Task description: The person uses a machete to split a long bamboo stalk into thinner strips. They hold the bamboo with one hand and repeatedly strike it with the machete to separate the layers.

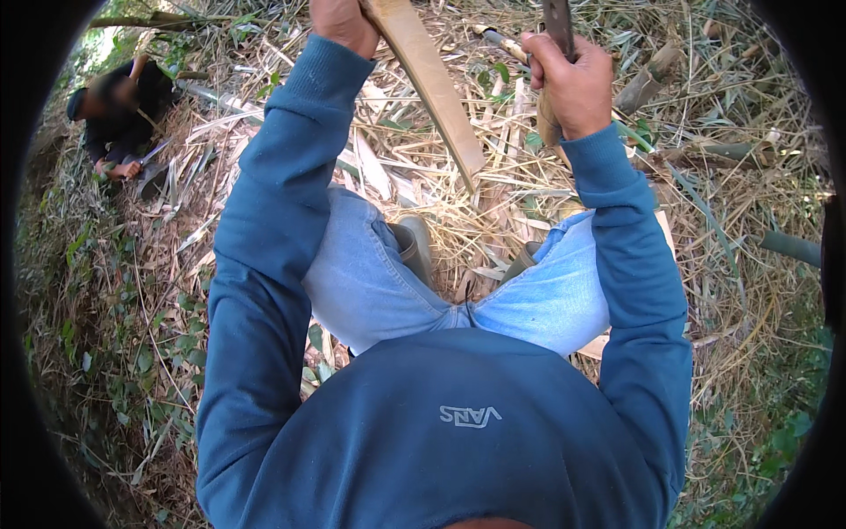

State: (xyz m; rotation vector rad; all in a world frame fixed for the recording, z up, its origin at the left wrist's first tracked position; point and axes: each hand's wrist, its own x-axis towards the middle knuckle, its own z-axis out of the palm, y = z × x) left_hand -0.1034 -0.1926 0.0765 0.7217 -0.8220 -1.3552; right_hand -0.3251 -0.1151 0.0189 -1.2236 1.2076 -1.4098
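My left hand is closed round a flat, pale strip of split bamboo, close to the upper edge of the view. The strip slants down to the right, its lower end hanging over the litter between my knees; its upper end is out of view. To the right, my right hand grips a large knife by its wooden handle. The dark blade points up, and its tip is cut off by the picture's edge. Knife and strip are apart where both show.
Dry bamboo leaves and split pieces litter the ground around my boots. Cut stumps stand at the upper right, and a green bamboo length lies far right. At the upper left another person crouches, holding a blade.
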